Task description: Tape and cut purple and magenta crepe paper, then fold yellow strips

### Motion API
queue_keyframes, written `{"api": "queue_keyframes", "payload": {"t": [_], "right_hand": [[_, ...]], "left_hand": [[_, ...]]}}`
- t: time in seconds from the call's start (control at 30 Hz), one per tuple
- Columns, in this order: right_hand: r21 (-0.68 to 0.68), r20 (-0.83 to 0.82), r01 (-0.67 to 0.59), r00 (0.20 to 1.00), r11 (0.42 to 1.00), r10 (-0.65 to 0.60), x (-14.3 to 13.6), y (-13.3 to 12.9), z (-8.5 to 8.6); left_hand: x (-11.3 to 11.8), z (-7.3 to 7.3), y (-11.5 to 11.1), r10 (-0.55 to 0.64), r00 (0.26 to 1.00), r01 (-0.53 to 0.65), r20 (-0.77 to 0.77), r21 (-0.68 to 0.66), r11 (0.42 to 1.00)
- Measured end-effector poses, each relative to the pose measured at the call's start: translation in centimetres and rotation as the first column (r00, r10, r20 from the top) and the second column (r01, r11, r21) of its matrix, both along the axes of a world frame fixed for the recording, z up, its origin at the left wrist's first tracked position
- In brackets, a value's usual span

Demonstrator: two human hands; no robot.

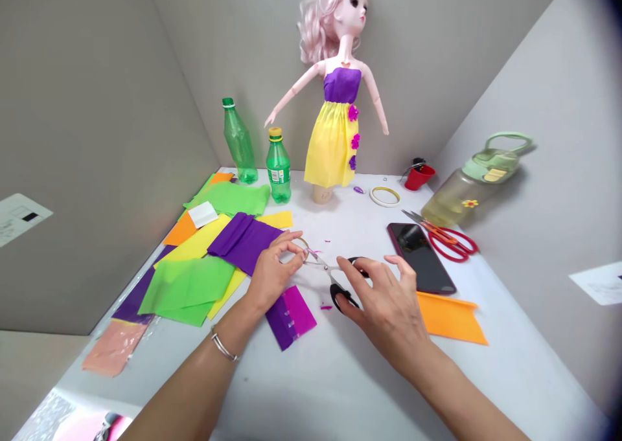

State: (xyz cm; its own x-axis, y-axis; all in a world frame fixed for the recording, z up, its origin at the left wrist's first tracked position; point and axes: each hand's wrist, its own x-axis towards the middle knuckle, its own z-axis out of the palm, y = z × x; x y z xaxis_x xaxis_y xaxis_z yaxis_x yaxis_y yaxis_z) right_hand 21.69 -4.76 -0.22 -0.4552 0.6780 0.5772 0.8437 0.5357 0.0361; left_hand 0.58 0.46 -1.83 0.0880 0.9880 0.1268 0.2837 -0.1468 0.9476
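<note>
Over the middle of the counter, the left hand pinches a thin ring between its fingers, beside the open blades of the black scissors. The right hand grasps their handles, fingers at the loops. Purple and magenta pieces lie just below, purple paper by the left hand, and the phone and orange paper to the right. Behind stands the doll.

bright, even light | soft shadows | edges stretched | right corners dark, blurred
</note>
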Motion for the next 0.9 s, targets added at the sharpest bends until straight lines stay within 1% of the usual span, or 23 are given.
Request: {"api": "queue_keyframes", "payload": {"t": [0.13,0.23,0.27,0.3,0.33,0.37,0.4,0.43,0.47,0.5,0.53,0.57,0.6,0.63,0.67,0.77,0.83,0.87,0.9], "right_hand": [[-0.072,-0.102,-0.017,0.995,0.997,0.009,0.3,0.3,-0.2],[-0.140,-0.179,-0.048,0.984,0.989,0.023,0.6,0.3,-0.4],[-0.180,-0.223,-0.055,0.975,0.982,0.014,0.7,0.3,-0.4],[-0.249,-0.286,-0.069,0.958,0.966,-0.005,0.8,0.3,-0.3],[-0.341,-0.371,-0.099,0.928,0.935,-0.037,0.9,0.4,-0.1],[-0.451,-0.467,-0.155,0.880,0.879,-0.084,1.1,0.4,0.1],[-0.554,-0.562,-0.244,0.815,0.796,-0.141,1.2,0.5,0.4],[-0.625,-0.647,-0.358,0.735,0.694,-0.204,1.4,0.6,0.6],[-0.650,-0.716,-0.482,0.647,0.587,-0.262,1.6,0.7,0.8],[-0.638,-0.765,-0.593,0.563,0.492,-0.313,1.7,0.9,0.9],[-0.605,-0.795,-0.679,0.492,0.415,-0.355,1.9,1.0,1.0],[-0.573,-0.810,-0.735,0.441,0.362,-0.388,2.0,1.2,1.0],[-0.552,-0.814,-0.764,0.410,0.332,-0.411,2.0,1.3,0.9],[-0.551,-0.810,-0.772,0.402,0.317,-0.428,2.1,1.4,0.7],[-0.561,-0.802,-0.766,0.408,0.314,-0.436,2.1,1.4,0.6],[-0.589,-0.790,-0.736,0.439,0.333,-0.428,2.1,1.6,0.3],[-0.601,-0.785,-0.725,0.456,0.336,-0.420,2.2,1.7,0.3],[-0.617,-0.776,-0.705,0.474,0.348,-0.415,2.3,1.9,0.2],[-0.647,-0.759,-0.659,0.504,0.385,-0.412,2.4,2.1,0.2]], "left_hand": [[-0.7,-0.3,0.7,0.116,0.983,-0.117,0.143,0.002,0.993],[-0.9,-0.4,0.7,0.163,0.968,-0.168,0.190,0.010,0.986],[-0.9,-0.5,0.6,0.167,0.968,-0.174,0.189,0.020,0.985],[-0.9,-0.6,0.6,0.168,0.968,-0.177,0.184,0.031,0.984],[-0.9,-0.7,0.6,0.170,0.969,-0.180,0.179,0.041,0.983],[-0.9,-0.8,0.5,0.171,0.968,-0.183,0.182,0.048,0.982],[-0.9,-0.9,0.5,0.172,0.966,-0.185,0.191,0.052,0.981],[-0.9,-0.9,0.5,0.170,0.964,-0.184,0.203,0.053,0.982],[-0.9,-0.9,0.4,0.166,0.963,-0.182,0.214,0.053,0.982],[-0.8,-0.9,0.4,0.161,0.962,-0.177,0.222,0.054,0.983],[-0.7,-0.8,0.3,0.153,0.962,-0.169,0.225,0.057,0.984],[-0.6,-0.7,0.2,0.139,0.966,-0.156,0.219,0.060,0.986],[-0.5,-0.5,0.1,0.122,0.971,-0.138,0.208,0.063,0.988],[-0.4,-0.4,-0.1,0.104,0.975,-0.119,0.195,0.064,0.991],[-0.3,-0.2,-0.2,0.085,0.979,-0.098,0.184,0.061,0.993],[-0.1,0.1,-0.4,0.029,0.983,-0.037,0.183,0.038,0.999],[0.0,0.3,-0.5,-0.016,0.981,0.010,0.196,0.032,0.999],[0.0,0.3,-0.5,-0.038,0.980,0.032,0.195,0.035,0.999],[0.0,0.4,-0.5,-0.056,0.980,0.050,0.189,0.038,0.998]]}}
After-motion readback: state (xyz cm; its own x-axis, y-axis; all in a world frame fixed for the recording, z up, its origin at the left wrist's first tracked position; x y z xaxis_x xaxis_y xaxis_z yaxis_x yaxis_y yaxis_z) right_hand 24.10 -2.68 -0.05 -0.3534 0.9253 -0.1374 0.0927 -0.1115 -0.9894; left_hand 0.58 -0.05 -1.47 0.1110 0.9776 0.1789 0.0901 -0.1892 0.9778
